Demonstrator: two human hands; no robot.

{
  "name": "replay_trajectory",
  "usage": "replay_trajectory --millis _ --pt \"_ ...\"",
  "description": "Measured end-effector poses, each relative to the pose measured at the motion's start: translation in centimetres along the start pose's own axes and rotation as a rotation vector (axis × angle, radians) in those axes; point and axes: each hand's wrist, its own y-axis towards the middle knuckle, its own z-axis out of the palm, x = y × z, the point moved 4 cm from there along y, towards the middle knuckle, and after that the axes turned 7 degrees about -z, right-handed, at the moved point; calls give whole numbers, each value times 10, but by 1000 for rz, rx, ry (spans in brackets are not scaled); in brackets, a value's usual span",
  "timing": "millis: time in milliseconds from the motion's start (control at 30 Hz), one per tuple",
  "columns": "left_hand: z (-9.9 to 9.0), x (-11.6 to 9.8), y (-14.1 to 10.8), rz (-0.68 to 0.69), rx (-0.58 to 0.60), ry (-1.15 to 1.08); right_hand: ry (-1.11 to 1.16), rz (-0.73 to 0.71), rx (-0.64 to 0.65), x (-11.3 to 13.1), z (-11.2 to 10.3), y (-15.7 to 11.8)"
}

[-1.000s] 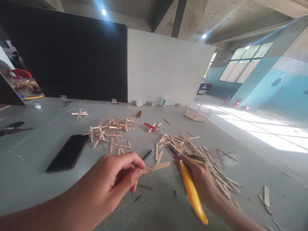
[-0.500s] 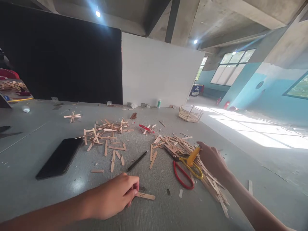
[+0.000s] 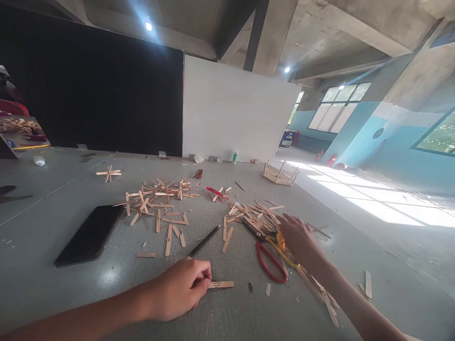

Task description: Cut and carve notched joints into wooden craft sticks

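Note:
My left hand (image 3: 181, 290) pinches a wooden craft stick (image 3: 223, 284) that lies low over the table, a dark T-shaped outline drawn on it. My right hand (image 3: 297, 237) is spread palm-down over the heap of craft sticks (image 3: 261, 214), its fingers stretched out. Partly under it shows a yellow-handled tool (image 3: 280, 240), mostly hidden, so its kind is unclear. Scissors (image 3: 272, 265) with one red and one yellow handle loop lie beside that hand, their blades among the sticks. A black pen (image 3: 205, 240) rests just beyond my left hand.
A black phone (image 3: 90, 235) lies at the left. Stick assemblies (image 3: 142, 202) and loose sticks sit behind it, with a star-shaped stick piece (image 3: 108, 174) farther back. A stick frame (image 3: 280, 174) stands near the right table edge. A white panel (image 3: 236, 106) rises behind.
My right hand has moved left and covers more of the yellow-handled tool, its fingers now spread over the heap. My left hand keeps its stick, shifting slightly right in view.

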Motion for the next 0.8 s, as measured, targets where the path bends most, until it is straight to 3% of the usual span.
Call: replay_trajectory --millis 133,333,633,800 --pt "0 6 5 -28 54 -67 127 -127 93 14 3 5" --pt "-2 18 11 -67 151 -135 259 -30 196 3 -9 -2" --pt "-4 13 11 -108 159 -131 337 99 344 -9 -14 -9" --pt "-4 13 8 -126 170 -120 305 67 316 -16 -23 -10"
